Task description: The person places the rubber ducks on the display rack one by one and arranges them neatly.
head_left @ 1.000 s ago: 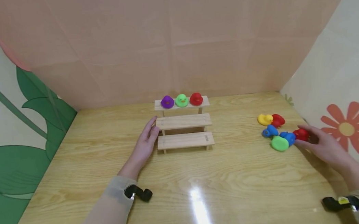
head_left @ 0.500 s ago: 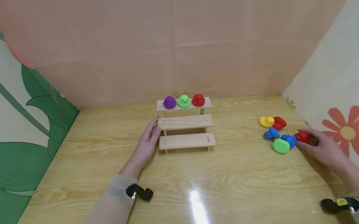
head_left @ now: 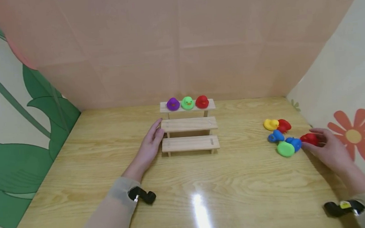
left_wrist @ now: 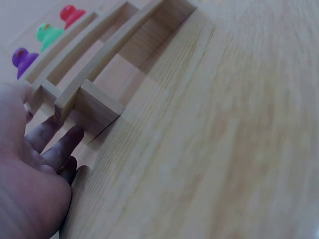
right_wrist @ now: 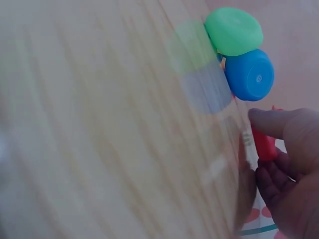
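Note:
A three-tier wooden stand (head_left: 189, 124) is on the table, with a purple duck (head_left: 173, 104), a green duck (head_left: 187, 103) and a red duck (head_left: 202, 101) along its top shelf. Against the stand's left end rests my left hand (head_left: 147, 147), its fingers loosely extended by the shelf ends in the left wrist view. At the right, my right hand (head_left: 330, 150) holds another red rubber duck (head_left: 309, 139) between thumb and fingers, low over or on the table; its far side is partly covered by the fingers. A blue duck (right_wrist: 250, 74) sits just beyond my thumb.
Left of the held duck lie a yellow duck (head_left: 271, 124), a red duck (head_left: 284, 125), a second blue duck (head_left: 276, 136) and a tipped green duck (head_left: 285, 149), close together. A flower-printed wall (head_left: 353, 82) borders the right side; a pinkish backdrop (head_left: 178, 51) stands behind.
The right hand and its red duck have shifted slightly right, away from the blue duck. The left hand stays at the stand. The head view has shifted a little.

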`<state>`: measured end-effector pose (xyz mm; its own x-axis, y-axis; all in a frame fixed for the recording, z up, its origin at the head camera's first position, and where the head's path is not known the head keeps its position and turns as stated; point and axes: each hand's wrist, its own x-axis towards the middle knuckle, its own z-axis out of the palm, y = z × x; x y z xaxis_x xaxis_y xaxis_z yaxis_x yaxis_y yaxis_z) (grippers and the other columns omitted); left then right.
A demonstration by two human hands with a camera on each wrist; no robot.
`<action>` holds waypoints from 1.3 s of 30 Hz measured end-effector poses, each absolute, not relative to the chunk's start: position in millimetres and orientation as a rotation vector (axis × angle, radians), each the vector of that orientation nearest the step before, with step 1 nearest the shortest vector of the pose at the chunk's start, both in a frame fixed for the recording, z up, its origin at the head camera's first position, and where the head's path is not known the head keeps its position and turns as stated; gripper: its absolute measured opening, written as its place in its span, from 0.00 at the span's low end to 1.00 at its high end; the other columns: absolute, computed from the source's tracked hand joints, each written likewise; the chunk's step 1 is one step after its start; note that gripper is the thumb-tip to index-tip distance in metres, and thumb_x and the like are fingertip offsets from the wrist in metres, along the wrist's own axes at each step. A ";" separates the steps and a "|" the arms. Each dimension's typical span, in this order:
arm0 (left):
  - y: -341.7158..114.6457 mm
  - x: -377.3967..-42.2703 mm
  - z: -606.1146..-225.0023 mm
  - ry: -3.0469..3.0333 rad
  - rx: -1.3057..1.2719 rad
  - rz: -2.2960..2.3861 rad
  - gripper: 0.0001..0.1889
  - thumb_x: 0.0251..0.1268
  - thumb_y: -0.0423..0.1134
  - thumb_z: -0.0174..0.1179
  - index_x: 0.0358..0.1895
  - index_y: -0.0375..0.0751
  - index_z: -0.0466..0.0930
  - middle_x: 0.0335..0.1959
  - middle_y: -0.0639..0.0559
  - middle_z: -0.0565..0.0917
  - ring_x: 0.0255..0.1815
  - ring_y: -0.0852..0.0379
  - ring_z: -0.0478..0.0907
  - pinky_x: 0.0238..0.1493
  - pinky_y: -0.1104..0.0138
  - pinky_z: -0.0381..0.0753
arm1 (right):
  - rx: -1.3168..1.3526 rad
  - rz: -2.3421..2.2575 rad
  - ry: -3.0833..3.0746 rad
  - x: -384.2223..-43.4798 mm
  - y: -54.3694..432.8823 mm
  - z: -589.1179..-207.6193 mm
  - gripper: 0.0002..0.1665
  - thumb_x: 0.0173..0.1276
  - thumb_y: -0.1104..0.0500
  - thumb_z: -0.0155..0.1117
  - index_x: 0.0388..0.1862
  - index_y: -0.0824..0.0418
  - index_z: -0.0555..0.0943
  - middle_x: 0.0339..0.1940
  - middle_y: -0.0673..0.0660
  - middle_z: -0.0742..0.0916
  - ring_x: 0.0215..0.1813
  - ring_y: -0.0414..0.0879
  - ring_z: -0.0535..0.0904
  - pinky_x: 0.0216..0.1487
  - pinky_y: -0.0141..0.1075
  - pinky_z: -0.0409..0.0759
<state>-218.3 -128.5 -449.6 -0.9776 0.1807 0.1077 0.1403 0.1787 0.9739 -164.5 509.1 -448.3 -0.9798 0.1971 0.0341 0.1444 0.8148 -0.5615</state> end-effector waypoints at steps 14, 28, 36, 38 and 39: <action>-127.8 -219.1 -450.1 2.389 0.310 1.962 0.35 0.90 0.62 0.49 0.91 0.62 0.55 0.87 0.43 0.65 0.86 0.42 0.63 0.87 0.48 0.56 | -0.426 1.020 -2.628 -159.1 468.4 -409.9 0.46 0.81 0.37 0.67 0.87 0.49 0.59 0.79 0.71 0.72 0.73 0.73 0.70 0.37 0.12 0.72; -130.7 -217.7 -452.9 2.399 0.311 1.953 0.36 0.90 0.62 0.48 0.92 0.59 0.55 0.87 0.43 0.64 0.86 0.41 0.62 0.87 0.46 0.56 | -0.013 1.233 -2.526 -178.2 377.6 -373.4 0.36 0.82 0.48 0.71 0.80 0.54 0.68 0.69 0.52 0.80 0.70 0.41 0.79 0.53 0.14 0.77; -131.4 -219.8 -456.8 2.391 0.315 1.966 0.35 0.90 0.62 0.49 0.91 0.59 0.56 0.86 0.42 0.66 0.86 0.41 0.63 0.87 0.47 0.56 | 0.279 1.316 -2.440 -185.4 322.2 -369.7 0.33 0.76 0.65 0.76 0.75 0.63 0.73 0.64 0.50 0.83 0.62 0.25 0.81 0.51 0.17 0.81; -131.9 -220.4 -457.8 2.390 0.316 1.966 0.35 0.90 0.62 0.49 0.91 0.59 0.55 0.86 0.42 0.67 0.85 0.41 0.64 0.87 0.47 0.57 | 0.334 1.339 -2.437 -186.1 310.5 -371.1 0.33 0.76 0.66 0.76 0.75 0.62 0.73 0.64 0.52 0.84 0.63 0.26 0.81 0.52 0.17 0.81; -132.1 -220.5 -457.9 2.392 0.315 1.966 0.35 0.90 0.62 0.49 0.91 0.60 0.56 0.85 0.42 0.67 0.85 0.41 0.64 0.87 0.47 0.57 | 0.356 1.346 -2.439 -186.4 304.7 -371.3 0.33 0.76 0.66 0.76 0.75 0.61 0.74 0.64 0.52 0.84 0.64 0.27 0.82 0.53 0.17 0.80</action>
<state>-220.5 -132.1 -457.9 -0.9791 0.1741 0.1051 0.1367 0.1813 0.9739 -186.4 304.7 -371.3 -0.9136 -0.0573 0.4025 -0.3711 0.5221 -0.7679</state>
